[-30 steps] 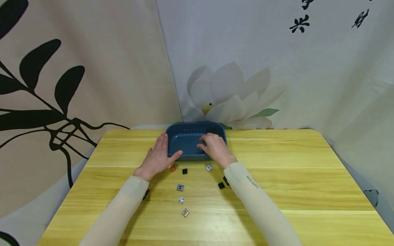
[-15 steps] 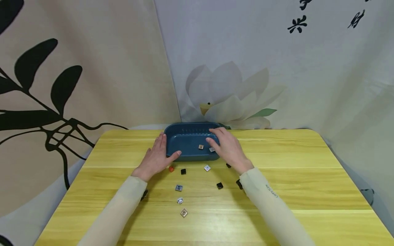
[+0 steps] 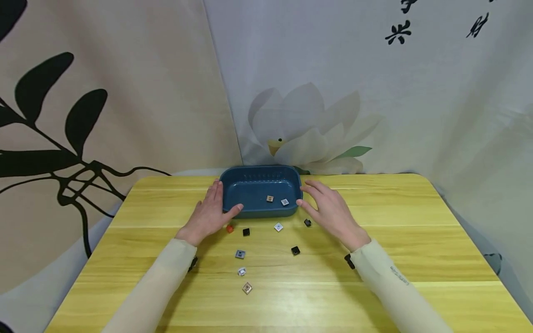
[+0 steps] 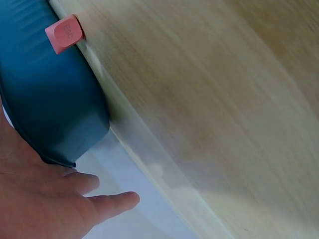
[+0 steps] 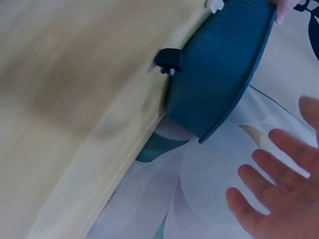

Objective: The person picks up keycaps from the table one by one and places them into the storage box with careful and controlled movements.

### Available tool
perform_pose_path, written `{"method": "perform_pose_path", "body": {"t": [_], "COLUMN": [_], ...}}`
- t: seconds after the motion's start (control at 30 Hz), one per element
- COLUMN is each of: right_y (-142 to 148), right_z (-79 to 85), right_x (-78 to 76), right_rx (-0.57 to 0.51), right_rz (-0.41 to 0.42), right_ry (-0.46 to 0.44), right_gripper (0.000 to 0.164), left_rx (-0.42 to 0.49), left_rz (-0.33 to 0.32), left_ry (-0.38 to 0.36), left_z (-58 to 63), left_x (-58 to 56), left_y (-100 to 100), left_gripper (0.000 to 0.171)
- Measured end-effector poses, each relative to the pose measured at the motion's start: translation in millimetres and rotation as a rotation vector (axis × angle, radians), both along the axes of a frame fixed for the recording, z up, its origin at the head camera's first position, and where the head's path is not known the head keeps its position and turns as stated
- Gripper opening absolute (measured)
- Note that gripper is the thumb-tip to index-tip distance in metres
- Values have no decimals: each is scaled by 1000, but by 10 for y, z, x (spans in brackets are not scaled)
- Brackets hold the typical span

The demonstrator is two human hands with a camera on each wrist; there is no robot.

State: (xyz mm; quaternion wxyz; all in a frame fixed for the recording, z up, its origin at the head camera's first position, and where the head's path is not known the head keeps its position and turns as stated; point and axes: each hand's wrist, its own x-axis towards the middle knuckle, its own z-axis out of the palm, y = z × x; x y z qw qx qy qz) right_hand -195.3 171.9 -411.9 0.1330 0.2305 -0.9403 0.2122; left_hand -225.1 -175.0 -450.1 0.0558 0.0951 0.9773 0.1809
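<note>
A blue rectangular tray (image 3: 262, 214) stands near the table's far edge in the head view. Inside it lie a tan keycap (image 3: 270, 199) and a white keycap (image 3: 285, 202). My left hand (image 3: 207, 213) rests at the tray's left end, fingers straight along the side and thumb at the front rim. Just beside the right rim, my right hand (image 3: 331, 208) is spread with nothing in it. Close below the left thumb sits a red keycap (image 4: 66, 35) marked Esc. A black keycap (image 5: 169, 59) lies by the tray's front right corner.
On the table (image 3: 399, 222), a white keycap (image 3: 278, 227) and a black keycap (image 3: 246, 232) lie before the tray. Nearer me are a grey-blue keycap (image 3: 240, 254), another black keycap (image 3: 295, 250) and a light brown keycap (image 3: 247, 288). A printed curtain (image 3: 316, 69) hangs behind.
My right hand has let go of a keycap inside the tray and drawn out to the right, past the rim, fingers spreading. The left hand has stayed at the tray.
</note>
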Motion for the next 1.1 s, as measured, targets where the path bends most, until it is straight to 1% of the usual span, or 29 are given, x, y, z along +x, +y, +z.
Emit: {"method": "perform_pose_path", "body": {"t": [0.1, 0.3, 0.43, 0.5, 0.6, 0.67, 0.77, 0.93, 1.0, 1.1], "right_y": [55, 142, 166, 163, 147, 135, 124, 113, 107, 102], "right_z": [-32, -124, -187, -208, -238, -256, -275, -309, -327, -352], "right_x": [51, 145, 174, 182, 188, 187, 184, 173, 166, 159], "right_rx": [32, 81, 101, 110, 151, 188, 235, 274, 279, 277], "right_rz": [53, 188, 239, 243, 224, 210, 209, 257, 273, 285], "right_ry": [0, -42, -32, -19, -6, -13, -47, -120, -141, -144], "right_gripper": [47, 51, 46, 39, 29, 26, 30, 40, 40, 34], "left_rx": [0, -2, 2, 2, -2, -4, -5, -10, -8, -5], "left_rz": [1, 0, -1, -2, 0, 0, 0, -4, -4, -5], "left_ry": [-3, -2, -2, -1, 0, 0, 1, 1, 0, 2], "left_z": [3, 5, -2, -4, -3, -1, -1, -4, -4, -2], "left_x": [1, 3, -6, -10, -13, -13, -14, -9, -7, -5], "left_y": [-2, -6, -13, -14, -14, -13, -11, -5, -6, -8], "left_gripper": [112, 115, 114, 114, 113, 113, 114, 114, 114, 114]}}
